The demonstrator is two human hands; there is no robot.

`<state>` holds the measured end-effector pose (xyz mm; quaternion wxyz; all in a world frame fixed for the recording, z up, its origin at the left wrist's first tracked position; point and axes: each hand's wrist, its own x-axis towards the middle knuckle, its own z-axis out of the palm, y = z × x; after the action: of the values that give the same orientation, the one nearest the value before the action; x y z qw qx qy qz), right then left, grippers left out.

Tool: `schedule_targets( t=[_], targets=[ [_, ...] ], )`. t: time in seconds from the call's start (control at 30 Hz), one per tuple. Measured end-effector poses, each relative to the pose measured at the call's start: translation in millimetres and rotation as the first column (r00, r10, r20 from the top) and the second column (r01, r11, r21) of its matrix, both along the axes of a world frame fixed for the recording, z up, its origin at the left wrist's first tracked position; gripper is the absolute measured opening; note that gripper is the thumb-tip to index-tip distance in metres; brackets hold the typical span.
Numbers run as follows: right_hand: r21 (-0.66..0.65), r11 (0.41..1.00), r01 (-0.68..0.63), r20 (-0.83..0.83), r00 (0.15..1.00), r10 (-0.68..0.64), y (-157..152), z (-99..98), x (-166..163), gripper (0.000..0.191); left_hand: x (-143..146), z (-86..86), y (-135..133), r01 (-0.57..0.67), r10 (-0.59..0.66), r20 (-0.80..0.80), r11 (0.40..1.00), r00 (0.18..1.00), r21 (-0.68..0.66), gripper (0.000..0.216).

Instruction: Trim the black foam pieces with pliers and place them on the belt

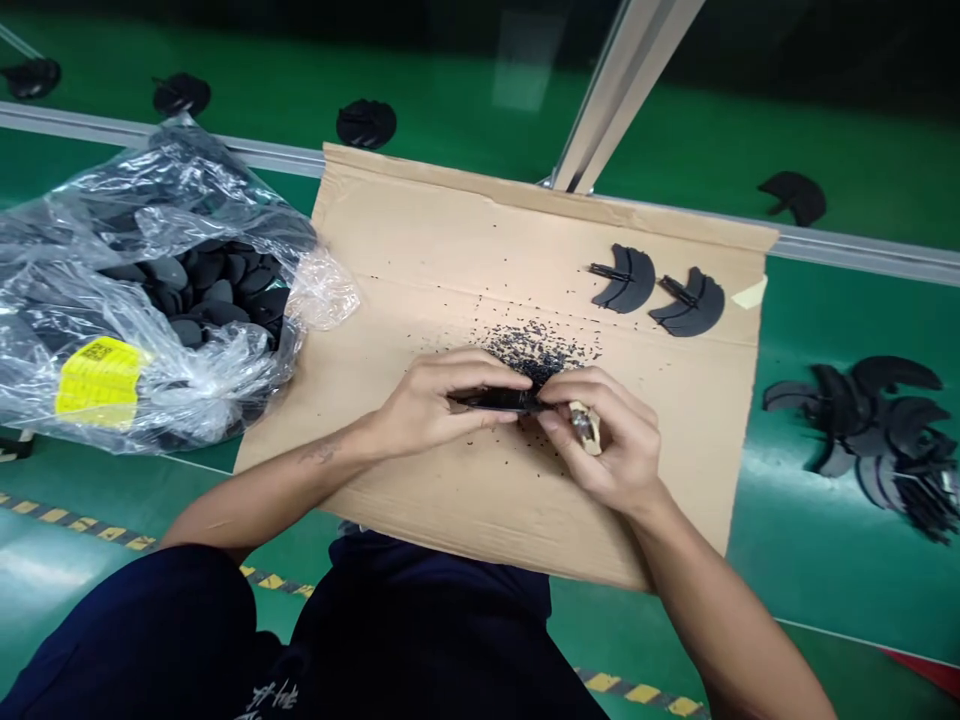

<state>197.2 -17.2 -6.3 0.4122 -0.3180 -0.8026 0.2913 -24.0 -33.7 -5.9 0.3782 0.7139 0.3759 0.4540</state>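
Observation:
Above the middle of a cardboard sheet (420, 260), my left hand (442, 400) grips a thin black plastic part (495, 399) between thumb and fingers. My right hand (611, 430) meets the part's right end, closed around a small tool (586, 425) with a tan and metallic-looking butt. The tool's working end is hidden by my fingers, so its exact kind does not show. Just beyond my hands, many tiny black shavings (532, 345) lie scattered. Two curved black parts (626, 280) with stems rest at the sheet's far right.
To the left, a clear plastic bag (165, 370) with a yellow label is full of black parts (217, 290). A pile of curved black parts (877, 420) lies on the green surface at right. A metal frame post (619, 95) rises behind the cardboard.

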Motion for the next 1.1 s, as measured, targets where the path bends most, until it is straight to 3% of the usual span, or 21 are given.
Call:
schedule_targets(
  t=[0.1, 0.23, 0.77, 1.0, 1.1],
  targets=[
    [0.089, 0.994, 0.066, 0.136, 0.988, -0.078, 6, -3.6, 4, 0.015, -4, 1.8, 1, -0.053, 0.054, -0.023, 0.997, 0.998, 0.048, 0.026],
    [0.219, 0.974, 0.057, 0.316, 0.941, -0.126, 10, -8.6, 7, 0.012, -5, 2.2, 3, -0.011, 0.013, -0.031, 0.996, 0.999, 0.091, 0.025],
    [0.258, 0.966, 0.034, 0.393, 0.909, -0.137, 4, -7.4, 8, 0.007, -5, -1.1, 3, 0.062, -0.057, -0.047, 0.992, 0.997, 0.11, 0.024],
    [0.492, 0.869, 0.059, 0.473, 0.819, -0.323, 2, -1.2, 6, 0.007, -4, -3.7, 3, 0.074, -0.069, -0.036, 0.986, 0.997, 0.151, 0.022],
    [0.485, 0.873, 0.041, 0.499, 0.807, -0.315, 1, 1.8, 6, 0.009, -4, -3.5, 3, 0.075, -0.072, -0.026, 0.98, 0.997, 0.186, 0.021]
  ],
)
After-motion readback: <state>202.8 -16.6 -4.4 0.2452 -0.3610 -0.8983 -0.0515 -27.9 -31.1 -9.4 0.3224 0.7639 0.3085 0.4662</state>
